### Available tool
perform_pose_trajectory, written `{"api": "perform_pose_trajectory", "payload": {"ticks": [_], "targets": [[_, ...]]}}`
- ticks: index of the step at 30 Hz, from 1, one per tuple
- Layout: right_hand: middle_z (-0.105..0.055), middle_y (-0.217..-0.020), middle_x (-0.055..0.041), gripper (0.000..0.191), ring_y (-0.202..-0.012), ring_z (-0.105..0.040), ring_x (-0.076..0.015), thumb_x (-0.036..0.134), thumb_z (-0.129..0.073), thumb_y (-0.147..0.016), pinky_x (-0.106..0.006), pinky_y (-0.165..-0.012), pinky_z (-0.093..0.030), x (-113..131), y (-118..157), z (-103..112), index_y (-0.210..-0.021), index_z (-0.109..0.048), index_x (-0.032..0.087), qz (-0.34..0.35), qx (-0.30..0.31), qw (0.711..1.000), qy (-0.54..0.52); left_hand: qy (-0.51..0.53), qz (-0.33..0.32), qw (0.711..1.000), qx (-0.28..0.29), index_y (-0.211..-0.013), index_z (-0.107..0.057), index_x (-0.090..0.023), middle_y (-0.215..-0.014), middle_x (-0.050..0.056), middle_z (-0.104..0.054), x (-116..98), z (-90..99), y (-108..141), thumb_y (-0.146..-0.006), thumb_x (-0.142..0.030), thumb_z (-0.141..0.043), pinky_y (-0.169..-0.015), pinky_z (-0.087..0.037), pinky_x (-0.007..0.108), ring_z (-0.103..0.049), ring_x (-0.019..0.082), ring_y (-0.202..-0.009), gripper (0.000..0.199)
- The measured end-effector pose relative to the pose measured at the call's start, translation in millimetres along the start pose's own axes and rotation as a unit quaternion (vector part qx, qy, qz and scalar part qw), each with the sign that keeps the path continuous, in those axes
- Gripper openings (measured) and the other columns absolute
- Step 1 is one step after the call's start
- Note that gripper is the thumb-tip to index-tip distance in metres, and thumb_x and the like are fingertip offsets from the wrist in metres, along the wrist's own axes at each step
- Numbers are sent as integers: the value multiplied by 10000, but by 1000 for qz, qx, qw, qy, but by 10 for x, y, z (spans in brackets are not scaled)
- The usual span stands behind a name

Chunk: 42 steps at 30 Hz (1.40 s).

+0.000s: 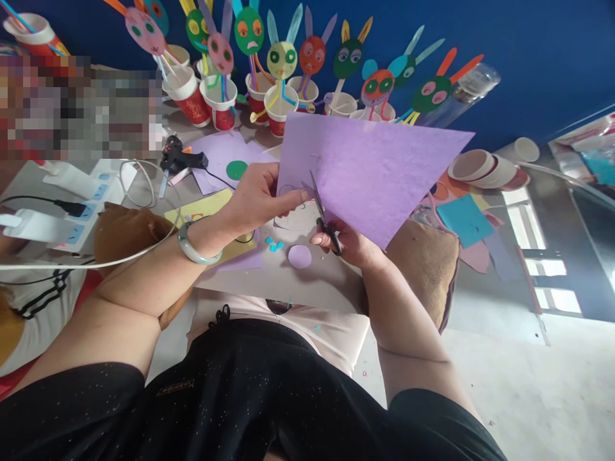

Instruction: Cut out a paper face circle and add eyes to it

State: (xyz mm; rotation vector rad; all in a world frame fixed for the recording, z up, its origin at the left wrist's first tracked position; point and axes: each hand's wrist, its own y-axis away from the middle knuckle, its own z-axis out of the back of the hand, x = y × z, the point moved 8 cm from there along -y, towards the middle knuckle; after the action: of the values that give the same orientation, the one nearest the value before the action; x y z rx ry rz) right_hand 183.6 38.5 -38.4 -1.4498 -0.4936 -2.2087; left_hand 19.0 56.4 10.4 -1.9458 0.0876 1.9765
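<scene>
Black shirt [225,390]: worn by the person, at 6 o'clock, if I take the scissors as the centre of the clock.
Purple sheet [379,173]: lifted over the bench [283,285], spreading from the scissors towards 1 and 2 o'clock; its left part reaches the left hand.
Left hand [259,195]: half closed, at 9 o'clock, thumb and fingers pinching the sheet near its lower left edge. I would advise a light but firm pinch, so that the paper does not bend.
Right hand [350,246]: closed around the handles of the scissors [328,229], at 5 o'clock; blades point to 11 o'clock and seem partly open, at the paper.
Round outline [288,190]: faint, at 9 o'clock, close to the left thumb. For a clean curve, it is better to turn the paper and let the blades go straight, with short bites deep in the blades.
Left thumb: very near to the blade tips; in my judgement it should move back before each bite.
Purple disc [300,257]: flat on the bench at 7 o'clock, useful for comparing size.
Blue bits [273,245]: small, at 8 o'clock, best left outside the working place.
</scene>
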Motion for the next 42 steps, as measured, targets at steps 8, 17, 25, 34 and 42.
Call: {"api": "perform_pose_trajectory", "payload": {"ticks": [8, 17, 25, 34, 42], "targets": [[-490, -475, 24, 741, -488, -445, -106, 873, -714, -811, -314, -533, -361, -93, 11, 1, -525, -525, 217, -3, 14, 1000, 25, 1, -5, 1000, -5, -696, -653, -206, -531, -36, -599, -43, 12, 2, -838, -332, -857, -483, -411, 255, -535, 96, -494, 279], [-501, -490, 29, 729, -501, -455, -122, 923, -703, -757, -320, -540, -404, -85, 5, -48, -590, -536, 233, -22, -7, 1000, 12, 30, 17, 999, -6, -689, -662, -212, -504, -41, -589, 19, -32, -18, -771, -513, -929, -469, -407, 244, -516, 86, -471, 411], [-524, -523, 11, 721, -542, -478, -130, 869, -661, -847, -323, -599, -398, -100, 4, -54, -562, -543, 217, 8, -7, 999, 52, 20, 22, 1000, -6, -645, -655, -189, -494, -30, -592, 4, -51, 0, -803, -355, -868, -465, -401, 236, -513, 88, -463, 313], [-535, -524, 7, 668, -551, -496, -159, 845, -730, -813, -353, -592, -411, -113, 8, -35, -579, -567, 241, -11, -5, 999, 48, 7, 24, 1000, 4, -637, -624, -203, -484, -42, -570, -19, -47, 4, -803, -296, -821, -454, -378, 233, -491, 84, -455, 275], [-503, -495, 16, 716, -529, -470, -148, 882, -677, -829, -357, -572, -371, -76, 3, -39, -540, -527, 246, 11, 4, 999, 48, 5, 26, 1000, 2, -633, -615, -204, -484, -36, -578, -28, -41, 10, -808, -327, -841, -442, -376, 238, -499, 89, -451, 311]]}}
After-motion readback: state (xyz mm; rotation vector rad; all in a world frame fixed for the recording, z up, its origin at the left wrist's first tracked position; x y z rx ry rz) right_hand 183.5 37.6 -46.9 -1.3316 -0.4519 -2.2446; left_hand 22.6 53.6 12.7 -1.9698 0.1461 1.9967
